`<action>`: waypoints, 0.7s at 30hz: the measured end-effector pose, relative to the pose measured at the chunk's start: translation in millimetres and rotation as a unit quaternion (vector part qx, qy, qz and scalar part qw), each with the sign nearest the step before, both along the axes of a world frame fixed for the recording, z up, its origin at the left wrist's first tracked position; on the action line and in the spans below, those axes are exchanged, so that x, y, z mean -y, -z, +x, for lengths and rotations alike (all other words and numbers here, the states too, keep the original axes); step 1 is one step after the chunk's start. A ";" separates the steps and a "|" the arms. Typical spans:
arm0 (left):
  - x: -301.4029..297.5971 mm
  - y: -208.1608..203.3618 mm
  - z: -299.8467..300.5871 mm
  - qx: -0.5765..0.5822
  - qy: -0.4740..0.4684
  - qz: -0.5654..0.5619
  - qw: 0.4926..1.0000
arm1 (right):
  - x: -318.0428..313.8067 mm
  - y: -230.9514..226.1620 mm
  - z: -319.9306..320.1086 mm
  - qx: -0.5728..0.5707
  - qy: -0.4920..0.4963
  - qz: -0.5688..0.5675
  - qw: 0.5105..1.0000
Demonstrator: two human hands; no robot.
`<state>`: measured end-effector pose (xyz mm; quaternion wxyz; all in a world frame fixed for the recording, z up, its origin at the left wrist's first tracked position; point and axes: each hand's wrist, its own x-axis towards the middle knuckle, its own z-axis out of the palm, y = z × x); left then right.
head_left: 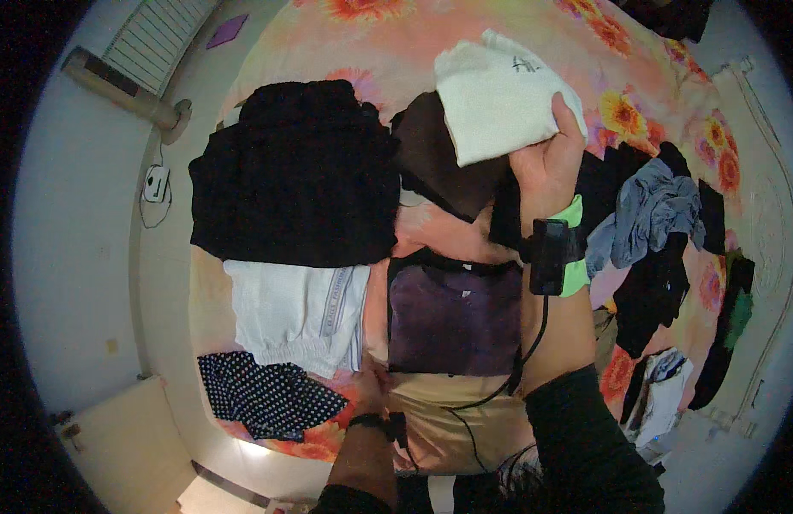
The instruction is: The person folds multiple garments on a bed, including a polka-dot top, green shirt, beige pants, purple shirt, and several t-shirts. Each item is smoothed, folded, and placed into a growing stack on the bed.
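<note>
Gripping a folded white cloth (499,116), your right hand (549,163) is extended forward: thumb on the upper face at the near-right side, remaining fingers hidden underneath. Right forearm runs nearly straight away from you; the wrist carries a black box (547,257) on a lime-green band (576,278). Your left hand (373,390) sits low, between a white garment (294,308) and a dark purple shirt (455,321); dim and blurred, so you cannot tell whether its fingers are open or closed. In view, the cloth overlaps a dark brown garment (448,163); contact unclear. Edges: black clothes (294,184) lie to the cloth's left. Bare floral sheet (396,56) shows beyond the cloth and to its right; a narrow strip separates brown garment from purple shirt. Polka-dot fabric (268,396) lies near the bed's left edge.
</note>
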<state>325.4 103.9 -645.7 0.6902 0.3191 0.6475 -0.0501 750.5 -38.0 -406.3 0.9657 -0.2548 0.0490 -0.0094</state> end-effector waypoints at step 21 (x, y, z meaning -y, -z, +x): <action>0.0 21.7 -14.8 0.001 0.034 0.018 0.999 | 31.7 80.4 39.0 -0.057 -0.276 -0.101 0.954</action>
